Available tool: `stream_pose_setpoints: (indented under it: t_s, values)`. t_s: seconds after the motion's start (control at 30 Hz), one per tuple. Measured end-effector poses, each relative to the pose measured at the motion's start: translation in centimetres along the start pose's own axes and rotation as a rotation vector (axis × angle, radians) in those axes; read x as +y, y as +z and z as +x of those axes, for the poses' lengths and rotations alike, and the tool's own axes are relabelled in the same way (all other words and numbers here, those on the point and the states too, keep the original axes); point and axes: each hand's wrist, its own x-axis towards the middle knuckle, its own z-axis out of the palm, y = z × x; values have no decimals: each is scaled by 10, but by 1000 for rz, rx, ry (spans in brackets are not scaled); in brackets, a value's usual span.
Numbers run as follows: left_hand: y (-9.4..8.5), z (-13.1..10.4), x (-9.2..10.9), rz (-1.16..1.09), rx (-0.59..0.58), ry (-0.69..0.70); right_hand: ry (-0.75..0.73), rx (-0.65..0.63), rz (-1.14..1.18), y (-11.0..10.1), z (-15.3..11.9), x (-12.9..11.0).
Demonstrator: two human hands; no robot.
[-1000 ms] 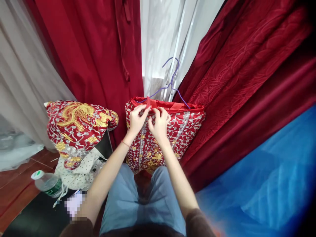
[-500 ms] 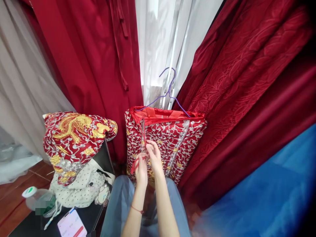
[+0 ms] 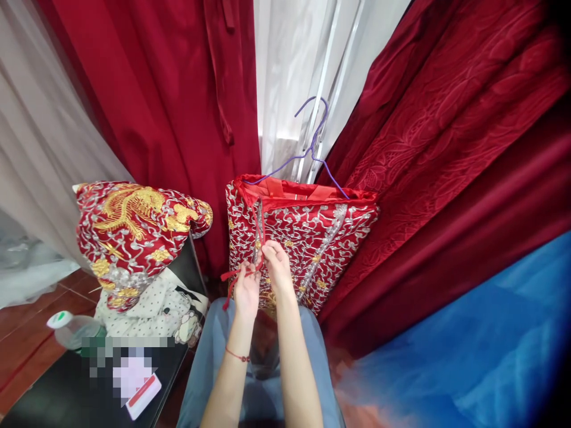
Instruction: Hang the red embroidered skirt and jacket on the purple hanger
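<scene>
In front of my knees hangs a red skirt-like garment (image 3: 307,238) with silver and gold embroidery, on a purple wire hanger (image 3: 312,148). Red fabric ties (image 3: 232,274) run down from the garment's waist opening. Fingers of my right hand (image 3: 277,264) are pinched on the ties near the slit. Lower and to the left, my left hand (image 3: 247,291) is closed on the ties too, and their loose ends stick out to its left. A red bracelet (image 3: 237,355) circles my left wrist.
An embroidered red piece with a gold dragon (image 3: 138,232) lies over a black chair at left. By it are a polka-dot cloth bag (image 3: 147,309), a plastic bottle (image 3: 75,330) and a phone (image 3: 143,397). Red curtains (image 3: 178,89) and blue fabric (image 3: 482,339) surround me.
The view has tilted slightly down. Both hands still hold the ties; my left hand has shifted slightly left, and the loose tie ends now spread out further left.
</scene>
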Motion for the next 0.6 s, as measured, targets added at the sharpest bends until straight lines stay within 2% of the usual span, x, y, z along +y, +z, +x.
stream_pose_setpoints:
  t_s: [0.13, 0.2, 0.33, 0.4, 0.5, 0.6]
  values:
    - [-3, 0, -2, 75, 42, -14, 44, -43, 48, 5, 0, -5]
    - [-2, -1, -2, 170, 45, -2, 20, -17, 28, 8, 0, -5]
    - [4, -4, 8, 474, 81, 165, -132, 78, -178, 11, -1, -4]
    - [11, -2, 15, 610, 93, 315, -154, 83, -252, 10, -4, -5]
    - [29, 6, 24, 739, 34, 500, -113, 74, -300, 8, -9, -7]
    - [53, 23, 30, 787, -58, 451, -95, 58, -367, 6, -15, -9]
